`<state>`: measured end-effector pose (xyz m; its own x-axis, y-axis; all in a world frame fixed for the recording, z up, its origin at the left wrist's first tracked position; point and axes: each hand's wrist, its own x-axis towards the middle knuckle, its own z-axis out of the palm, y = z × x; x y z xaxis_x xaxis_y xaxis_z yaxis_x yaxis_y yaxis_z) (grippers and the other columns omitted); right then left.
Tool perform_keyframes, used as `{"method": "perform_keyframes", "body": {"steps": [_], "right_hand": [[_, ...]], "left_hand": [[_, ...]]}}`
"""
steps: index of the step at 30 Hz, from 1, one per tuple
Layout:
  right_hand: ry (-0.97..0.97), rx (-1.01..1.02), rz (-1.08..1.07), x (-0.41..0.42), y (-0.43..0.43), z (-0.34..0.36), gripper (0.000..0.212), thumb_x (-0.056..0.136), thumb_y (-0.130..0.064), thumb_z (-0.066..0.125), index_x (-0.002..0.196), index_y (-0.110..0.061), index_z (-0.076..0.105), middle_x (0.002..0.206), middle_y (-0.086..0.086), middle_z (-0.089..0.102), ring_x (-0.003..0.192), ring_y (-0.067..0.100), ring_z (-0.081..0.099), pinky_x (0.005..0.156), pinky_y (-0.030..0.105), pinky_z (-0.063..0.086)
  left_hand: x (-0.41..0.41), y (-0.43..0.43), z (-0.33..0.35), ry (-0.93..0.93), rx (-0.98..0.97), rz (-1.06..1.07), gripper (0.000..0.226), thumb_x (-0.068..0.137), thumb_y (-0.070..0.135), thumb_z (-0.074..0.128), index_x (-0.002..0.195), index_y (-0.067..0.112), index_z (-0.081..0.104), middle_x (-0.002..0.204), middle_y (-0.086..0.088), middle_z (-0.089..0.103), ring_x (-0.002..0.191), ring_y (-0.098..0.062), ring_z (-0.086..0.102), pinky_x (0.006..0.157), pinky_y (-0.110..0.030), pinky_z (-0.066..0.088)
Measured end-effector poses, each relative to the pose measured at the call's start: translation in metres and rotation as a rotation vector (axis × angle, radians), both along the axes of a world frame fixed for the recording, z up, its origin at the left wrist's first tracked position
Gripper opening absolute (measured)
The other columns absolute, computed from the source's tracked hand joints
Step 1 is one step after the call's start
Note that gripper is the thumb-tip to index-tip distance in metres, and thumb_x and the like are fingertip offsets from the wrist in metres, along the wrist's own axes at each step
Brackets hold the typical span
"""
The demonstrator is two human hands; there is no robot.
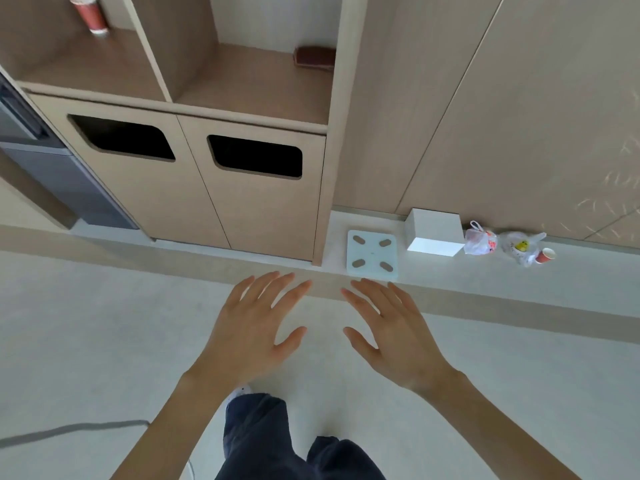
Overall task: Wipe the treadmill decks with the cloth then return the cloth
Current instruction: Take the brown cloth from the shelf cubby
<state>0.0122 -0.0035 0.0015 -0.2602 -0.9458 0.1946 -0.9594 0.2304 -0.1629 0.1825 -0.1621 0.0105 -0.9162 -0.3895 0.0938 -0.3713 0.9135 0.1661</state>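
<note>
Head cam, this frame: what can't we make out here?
- Treadmill decks: none in the head view, outside the frame.
- Dark red item on the shelf: blurred, and its right end sits behind the cabinet side. Whether it is the cloth cannot be told.
- Left bin opening and right bin opening: black inside, contents hidden.
- Plastic bags: too small to read their contents.
- Grey unit: cut off by the left edge.

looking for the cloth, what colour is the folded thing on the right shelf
The folded thing is dark reddish-brown, best seen in the head view.
</note>
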Motion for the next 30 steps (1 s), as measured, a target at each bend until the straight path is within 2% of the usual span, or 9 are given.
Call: {"method": "perform_keyframes", "body": {"steps": [6, 12, 16, 20, 25, 30], "right_hand": [[0.013, 0.058, -0.009, 0.038, -0.06, -0.01, 0.05, 0.091, -0.047, 0.038, 0.128, -0.019, 0.057, 0.128, 0.003, 0.059, 0.12, 0.021, 0.055, 0.1, 0.047, 0.043], [0.062, 0.037, -0.004, 0.073, -0.134, -0.004, 0.049, 0.089, -0.047, 0.039, 0.123, -0.019, 0.061, 0.123, 0.001, 0.062, 0.116, 0.018, 0.058, 0.099, 0.043, 0.045], [0.099, -0.018, 0.025, 0.09, -0.18, 0.008, 0.045, 0.083, -0.042, 0.062, 0.123, -0.019, 0.061, 0.122, 0.001, 0.062, 0.112, 0.018, 0.06, 0.096, 0.041, 0.045], [0.108, -0.126, 0.051, 0.1, -0.212, 0.025, 0.048, 0.078, -0.033, 0.071, 0.121, -0.016, 0.06, 0.122, 0.004, 0.061, 0.108, 0.022, 0.061, 0.093, 0.041, 0.048], [0.104, -0.166, 0.071, 0.102, -0.234, 0.028, 0.047, 0.08, -0.03, 0.067, 0.124, -0.014, 0.059, 0.126, 0.007, 0.059, 0.112, 0.023, 0.06, 0.099, 0.042, 0.04], [0.072, -0.13, 0.07, 0.094, -0.247, 0.019, 0.044, 0.089, -0.036, 0.045, 0.124, -0.014, 0.059, 0.128, 0.007, 0.058, 0.113, 0.024, 0.059, 0.094, 0.044, 0.049]], "left_hand": [[0.046, -0.072, 0.002, 0.008, -0.003, 0.043, 0.057, 0.086, 0.051, 0.039, 0.131, 0.021, 0.054, 0.129, -0.005, 0.058, 0.119, -0.026, 0.055, 0.099, -0.046, 0.044], [0.088, -0.151, 0.012, 0.005, -0.081, -0.013, 0.052, 0.084, 0.05, 0.041, 0.122, 0.021, 0.061, 0.123, -0.001, 0.063, 0.119, -0.024, 0.056, 0.1, -0.045, 0.042], [0.11, -0.19, 0.022, 0.044, -0.125, -0.017, 0.049, 0.083, 0.048, 0.043, 0.119, 0.022, 0.063, 0.12, 0.0, 0.063, 0.117, -0.023, 0.056, 0.099, -0.044, 0.043], [0.128, -0.215, 0.026, 0.088, -0.135, 0.02, 0.048, 0.083, 0.047, 0.043, 0.118, 0.022, 0.063, 0.121, 0.0, 0.062, 0.116, -0.023, 0.056, 0.098, -0.043, 0.043], [0.133, -0.228, 0.018, 0.136, -0.112, 0.066, 0.048, 0.084, 0.047, 0.044, 0.121, 0.021, 0.061, 0.126, 0.0, 0.059, 0.118, -0.023, 0.055, 0.098, -0.042, 0.043], [0.117, -0.242, 0.008, 0.122, -0.096, 0.055, 0.049, 0.085, 0.047, 0.044, 0.123, 0.021, 0.06, 0.128, -0.001, 0.058, 0.119, -0.024, 0.054, 0.099, -0.043, 0.043]]}}
